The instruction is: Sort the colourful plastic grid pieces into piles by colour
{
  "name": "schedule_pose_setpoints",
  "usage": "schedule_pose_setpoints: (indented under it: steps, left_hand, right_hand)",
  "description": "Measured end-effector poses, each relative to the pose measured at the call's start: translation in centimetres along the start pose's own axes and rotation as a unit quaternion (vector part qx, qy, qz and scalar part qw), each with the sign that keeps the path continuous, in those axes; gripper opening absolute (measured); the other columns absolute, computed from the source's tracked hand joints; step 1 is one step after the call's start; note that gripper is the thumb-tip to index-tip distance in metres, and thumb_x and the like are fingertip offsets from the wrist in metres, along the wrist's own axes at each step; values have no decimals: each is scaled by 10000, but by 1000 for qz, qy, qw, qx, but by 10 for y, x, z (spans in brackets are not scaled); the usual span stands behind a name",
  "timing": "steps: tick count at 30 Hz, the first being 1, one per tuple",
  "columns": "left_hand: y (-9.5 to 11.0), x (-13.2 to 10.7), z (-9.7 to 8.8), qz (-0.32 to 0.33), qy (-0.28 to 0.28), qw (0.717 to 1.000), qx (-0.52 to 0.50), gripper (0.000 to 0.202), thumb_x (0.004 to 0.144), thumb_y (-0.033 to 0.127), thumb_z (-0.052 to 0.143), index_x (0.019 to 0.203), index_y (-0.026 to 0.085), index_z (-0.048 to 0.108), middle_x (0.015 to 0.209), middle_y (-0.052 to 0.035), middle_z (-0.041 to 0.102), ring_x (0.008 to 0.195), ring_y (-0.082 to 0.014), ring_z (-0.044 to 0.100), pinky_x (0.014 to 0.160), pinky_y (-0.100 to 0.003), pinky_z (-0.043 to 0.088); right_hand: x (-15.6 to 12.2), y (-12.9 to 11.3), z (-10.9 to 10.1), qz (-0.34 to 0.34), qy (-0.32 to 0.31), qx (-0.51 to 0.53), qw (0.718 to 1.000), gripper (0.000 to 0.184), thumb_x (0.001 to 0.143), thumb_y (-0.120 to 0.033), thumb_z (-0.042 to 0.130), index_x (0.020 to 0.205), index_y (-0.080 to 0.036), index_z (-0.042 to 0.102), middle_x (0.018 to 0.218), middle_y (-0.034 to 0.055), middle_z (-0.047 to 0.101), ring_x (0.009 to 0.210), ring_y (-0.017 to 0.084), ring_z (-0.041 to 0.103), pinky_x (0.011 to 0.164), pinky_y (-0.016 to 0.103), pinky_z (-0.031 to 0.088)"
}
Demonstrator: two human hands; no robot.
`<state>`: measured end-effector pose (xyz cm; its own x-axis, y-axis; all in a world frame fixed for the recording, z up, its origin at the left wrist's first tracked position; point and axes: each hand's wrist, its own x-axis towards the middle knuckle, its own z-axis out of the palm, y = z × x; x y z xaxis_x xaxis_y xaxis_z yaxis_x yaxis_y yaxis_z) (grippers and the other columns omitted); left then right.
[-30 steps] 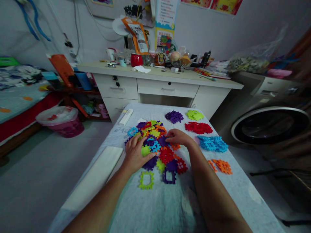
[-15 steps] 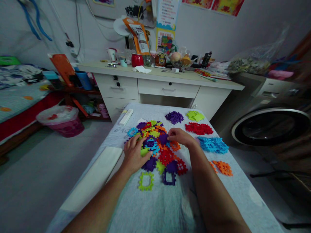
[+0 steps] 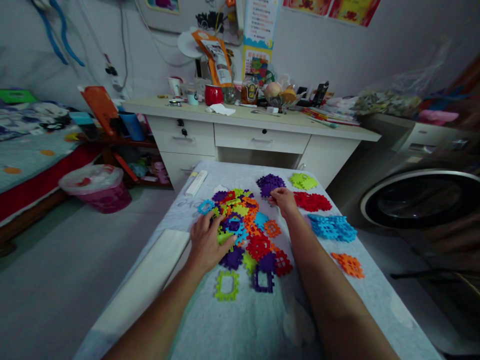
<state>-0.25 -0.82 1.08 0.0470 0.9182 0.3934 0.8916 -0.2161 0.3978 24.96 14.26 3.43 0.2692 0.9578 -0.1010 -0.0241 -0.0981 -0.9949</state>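
My right hand (image 3: 284, 199) pinches a purple interlocking plastic tile (image 3: 267, 190) at the near edge of the purple tile pile (image 3: 270, 180). My left hand (image 3: 208, 239) rests with fingers spread on the left side of a mixed heap of coloured tiles (image 3: 258, 246). Under its fingertips lie green and purple pieces. At the heap's near edge are a green square frame tile (image 3: 227, 285) and a purple frame tile (image 3: 263, 280). Sorted piles run down the right side: green tiles (image 3: 303, 180), red tiles (image 3: 312, 201), blue tiles (image 3: 333, 228) and orange tiles (image 3: 349, 264).
A cloth-covered table (image 3: 258, 325) bears the tiles. On its left are a white box (image 3: 196, 183) and a long white panel (image 3: 150, 275). Beyond stands a cluttered white desk (image 3: 180, 137), with a washing machine (image 3: 412, 160) at right and a pink bin (image 3: 99, 187) at left.
My right hand has carried a purple tile from the mixed heap away from me to the purple pile. A blue tile now shows where it was. My left hand has stayed on the heap.
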Motion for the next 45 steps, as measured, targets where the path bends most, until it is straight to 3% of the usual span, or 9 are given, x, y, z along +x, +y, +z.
schedule_pose_setpoints:
  steps: [7,14,19,22,26,30,34,37,45]
  left_hand:
    - [-1,-2,3,26,-11,999,-22,573,806,524,617,1280,209,543,1400,-141,430,1319,-349,392,1085,-563,323]
    - [0,-3,3,44,-12,997,-54,588,781,528,641,1279,225,560,1393,-134,431,1336,-356,376,1094,-563,327]
    - [2,-3,4,71,-18,995,-63,582,802,527,621,1288,217,539,1406,-138,411,1350,-344,363,1105,-544,327]
    - [2,-4,3,81,-17,994,-77,590,793,528,635,1290,226,537,1407,-129,413,1348,-337,369,1111,-529,329]
    - [4,-5,2,89,-21,992,-81,607,788,521,644,1309,235,518,1422,-130,398,1344,-336,374,1104,-528,339]
    - [7,-6,-1,93,-26,992,-75,594,793,520,637,1298,231,521,1432,-128,386,1345,-328,373,1112,-515,330]
    - [10,-6,-1,98,-22,993,-64,588,776,501,652,1288,238,532,1437,-127,388,1351,-332,359,1115,-528,312]
    - [11,-7,0,97,-23,994,-53,588,760,484,667,1280,243,539,1441,-127,389,1356,-340,348,1113,-543,300]
    - [14,-7,-2,94,-28,994,-37,572,760,467,668,1268,231,553,1421,-131,414,1341,-335,359,1121,-544,275]
  right_hand:
    - [28,-3,23,-10,30,-4,999,185,643,-143,645,707,-196,480,550,-50,537,509,114,589,450,197,479]
    - [23,6,21,-67,52,-35,996,315,605,-187,645,898,-186,529,827,-13,590,657,112,591,580,235,522]
    - [-1,-5,0,-105,-41,-122,986,258,673,-250,612,918,-182,574,862,5,609,694,128,587,620,268,515]
    - [-21,-21,-17,-116,-137,-264,948,185,716,-238,619,889,-172,612,790,3,632,677,131,585,628,259,480]
    - [-50,-34,-36,-140,-221,-459,849,228,722,-219,691,944,-173,667,913,42,685,762,145,610,671,242,445]
    - [-75,-29,-42,-132,-247,-553,785,416,714,-212,720,1121,-168,648,1062,92,676,838,173,625,693,242,440]
    - [-88,-19,-41,-151,-254,-598,745,354,726,-188,686,1076,-138,659,1042,118,663,849,187,612,697,246,418]
    - [-90,-14,-42,-152,-241,-598,749,278,730,-178,667,1006,-139,665,963,96,670,787,172,589,656,241,388]
    - [-92,-22,-53,-159,-206,-543,798,138,802,-128,577,897,-160,672,851,53,692,733,150,585,658,237,369]
